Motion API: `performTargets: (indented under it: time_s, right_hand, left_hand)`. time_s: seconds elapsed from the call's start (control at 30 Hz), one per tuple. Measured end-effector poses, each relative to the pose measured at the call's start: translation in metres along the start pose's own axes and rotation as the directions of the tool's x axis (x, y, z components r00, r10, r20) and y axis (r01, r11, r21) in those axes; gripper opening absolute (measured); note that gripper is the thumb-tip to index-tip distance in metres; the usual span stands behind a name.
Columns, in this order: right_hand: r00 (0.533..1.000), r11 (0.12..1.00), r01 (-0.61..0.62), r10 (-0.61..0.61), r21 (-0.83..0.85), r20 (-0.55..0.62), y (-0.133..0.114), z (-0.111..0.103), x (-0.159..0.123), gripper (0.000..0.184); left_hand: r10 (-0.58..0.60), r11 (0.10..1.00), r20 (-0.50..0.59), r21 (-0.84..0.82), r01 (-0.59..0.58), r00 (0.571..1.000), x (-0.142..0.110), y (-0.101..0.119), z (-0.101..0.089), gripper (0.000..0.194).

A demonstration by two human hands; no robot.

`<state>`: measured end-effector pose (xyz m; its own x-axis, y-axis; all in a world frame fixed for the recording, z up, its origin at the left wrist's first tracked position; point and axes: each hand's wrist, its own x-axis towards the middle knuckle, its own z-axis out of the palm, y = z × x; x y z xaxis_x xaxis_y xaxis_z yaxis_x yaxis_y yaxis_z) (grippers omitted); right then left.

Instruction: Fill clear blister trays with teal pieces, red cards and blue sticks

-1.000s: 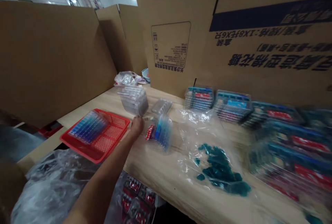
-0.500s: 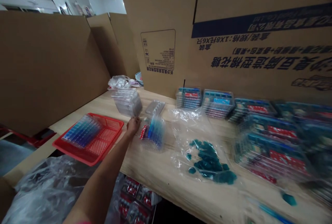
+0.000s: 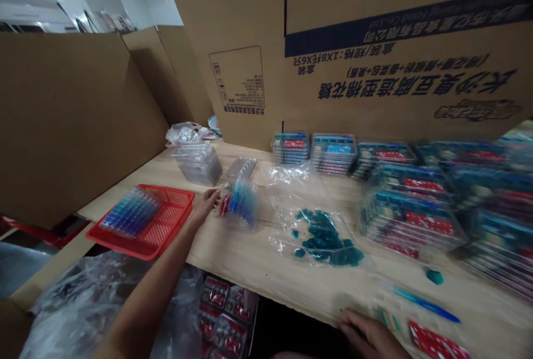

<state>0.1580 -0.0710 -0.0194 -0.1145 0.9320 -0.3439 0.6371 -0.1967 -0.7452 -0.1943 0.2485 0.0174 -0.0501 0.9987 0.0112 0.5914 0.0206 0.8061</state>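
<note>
We had the clear, blue-ribbed pack (image 3: 244, 203) on the worktop (image 3: 250, 259), between the red basket (image 3: 169, 223) and the plastic bag (image 3: 306, 181). Our left hand (image 3: 205, 203) was at its left side, fingers stretched forward; blur kept us from telling whether they gripped it or only touched. Our right hand (image 3: 370, 337) was near the front edge, fingers bent, beside a red dotted packet (image 3: 435, 339) and a blue pen (image 3: 428, 304); we could not tell whether it held anything.

Teal pieces (image 3: 325, 237) lay in or on the bag (we could not make out which), probably kept central to suit both hands. Behind and left of the pack stood a stack of clear trays (image 3: 197, 165), likely set back to spare the nearer wood for handling. Filled packs (image 3: 410, 220) rose in piles on the right, and a big carton (image 3: 353, 59) walled off the far side. The basket seemed to overhang the front edge, so an elbow could tip it; wood showed before the bag, giving us sideways room.
</note>
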Motion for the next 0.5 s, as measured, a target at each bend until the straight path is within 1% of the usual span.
performTargets:
  time_s: [0.03,0.1,0.2,0.37,0.5]
  right_hand:
    - [1.0,1.0,0.003,-0.003,0.001,0.004,-0.002,-0.001,0.004,0.038]
    - [0.999,1.0,-0.004,0.003,-0.009,-0.033,-0.006,-0.002,0.008,0.04]
    - [0.999,1.0,-0.004,0.004,-0.011,-0.045,-0.009,-0.002,0.006,0.04]
    - [0.997,0.999,0.007,-0.011,-0.051,-0.077,-0.01,0.0,-0.001,0.037]
    - [0.994,0.994,0.021,-0.033,-0.111,-0.103,-0.021,0.002,0.001,0.033]
  left_hand:
    - [-0.002,1.0,0.011,-0.022,0.003,1.0,-0.002,0.005,0.003,0.041]
    - [-0.019,0.999,0.011,-0.033,0.019,1.0,-0.004,0.013,0.009,0.04]
    - [-0.05,0.999,-0.03,0.0,0.05,0.998,-0.006,0.023,0.012,0.032]
    - [-0.052,0.993,-0.12,0.098,0.064,0.991,-0.011,0.041,0.001,0.022]
    - [-0.055,0.991,-0.147,0.112,0.072,0.988,-0.012,0.052,-0.004,0.018]
